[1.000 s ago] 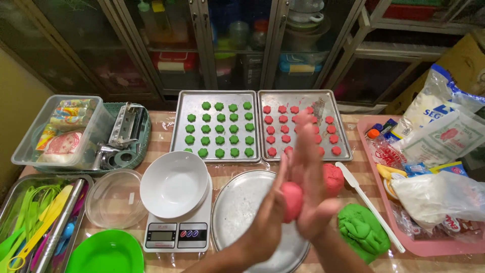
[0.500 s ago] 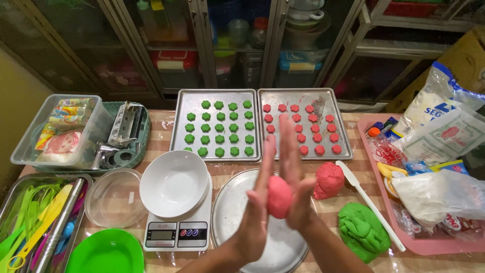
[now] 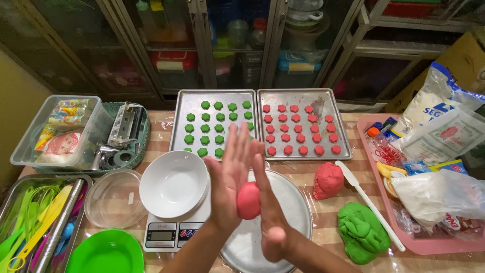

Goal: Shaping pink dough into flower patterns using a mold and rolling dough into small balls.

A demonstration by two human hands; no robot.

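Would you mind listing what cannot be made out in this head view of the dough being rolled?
- Red dough ball: its sides are hidden by the left hand and right hand pressed against it.
- Green cookies: the lower right rows are hidden behind the left hand's fingers.
- Round metal tray: partly covered by the hands and forearms.
- Green bowl: cut off by the bottom edge.

Matt pink dough ball (image 3: 248, 200), dull brushed metal round tray (image 3: 295, 212), glossy white bowl (image 3: 173, 183), crinkled clear plastic table cover (image 3: 303, 179)

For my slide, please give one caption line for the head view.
Left hand and right hand press a red dough ball over a round metal pan.
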